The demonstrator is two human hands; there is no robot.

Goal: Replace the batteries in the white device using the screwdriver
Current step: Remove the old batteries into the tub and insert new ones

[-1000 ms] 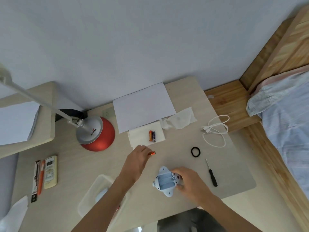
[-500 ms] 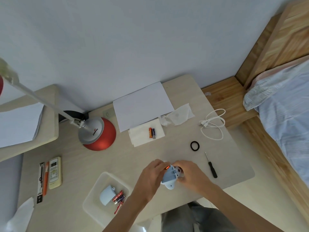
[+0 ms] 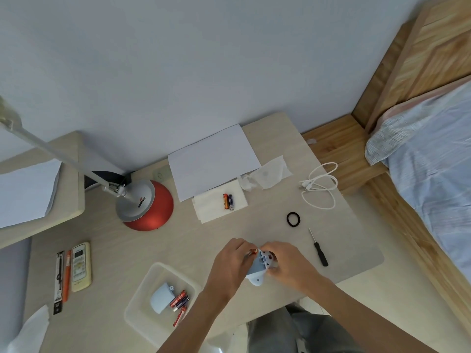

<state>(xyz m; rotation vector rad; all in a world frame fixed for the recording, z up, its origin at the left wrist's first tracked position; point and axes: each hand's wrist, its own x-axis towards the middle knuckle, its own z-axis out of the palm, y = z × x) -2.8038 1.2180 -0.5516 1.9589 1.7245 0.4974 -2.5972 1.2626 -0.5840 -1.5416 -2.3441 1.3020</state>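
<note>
While gripping device (image 3: 257, 270) (tilted), both hands.

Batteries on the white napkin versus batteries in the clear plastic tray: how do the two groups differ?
The pair of batteries on the white napkin lies side by side and parallel, one orange, one dark; the red-and-black batteries in the clear plastic tray are more numerous and lie loosely, one apart. The napkin pair has nothing beside it; the tray batteries lie beside a pale blue cover. Both groups lie flat, untouched by either hand.

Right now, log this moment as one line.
left hand: pressing battery into white device | right hand: holding device | screwdriver: idle on desk
</note>
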